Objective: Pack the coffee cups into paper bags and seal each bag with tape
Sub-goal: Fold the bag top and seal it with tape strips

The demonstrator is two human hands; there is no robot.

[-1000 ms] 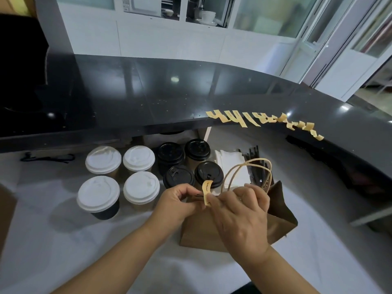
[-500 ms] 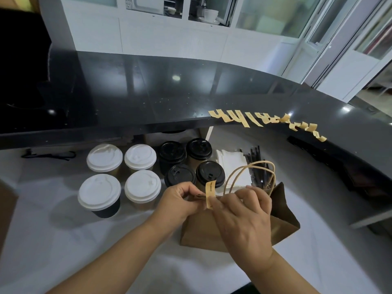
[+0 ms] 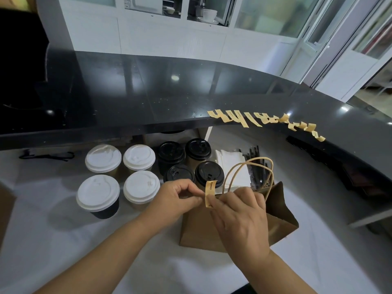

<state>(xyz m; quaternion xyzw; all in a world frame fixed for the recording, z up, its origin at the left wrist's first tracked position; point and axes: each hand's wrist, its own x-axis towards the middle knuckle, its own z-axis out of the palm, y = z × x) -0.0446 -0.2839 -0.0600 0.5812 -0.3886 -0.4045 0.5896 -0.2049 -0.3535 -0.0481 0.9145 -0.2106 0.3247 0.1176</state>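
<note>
A brown paper bag (image 3: 277, 213) with twisted paper handles (image 3: 250, 168) stands on the white table, its top pressed shut. My left hand (image 3: 176, 200) pinches the bag's top edge at the left. My right hand (image 3: 239, 217) holds a short tan tape strip (image 3: 210, 193) upright against the bag's top edge. Several coffee cups with white lids (image 3: 98, 193) stand at the left, and several with black lids (image 3: 209, 174) stand behind the bag. What the bag holds is hidden.
Several more tan tape strips (image 3: 265, 122) hang from the edge of the black raised counter (image 3: 148, 98). White napkins (image 3: 231, 164) and black straws (image 3: 254, 153) lie behind the bag. A black cable (image 3: 48, 155) lies at the far left.
The tape strip has straightened and come lower onto the bag's top edge between my two hands. The hands and the bag stay in much the same place.
</note>
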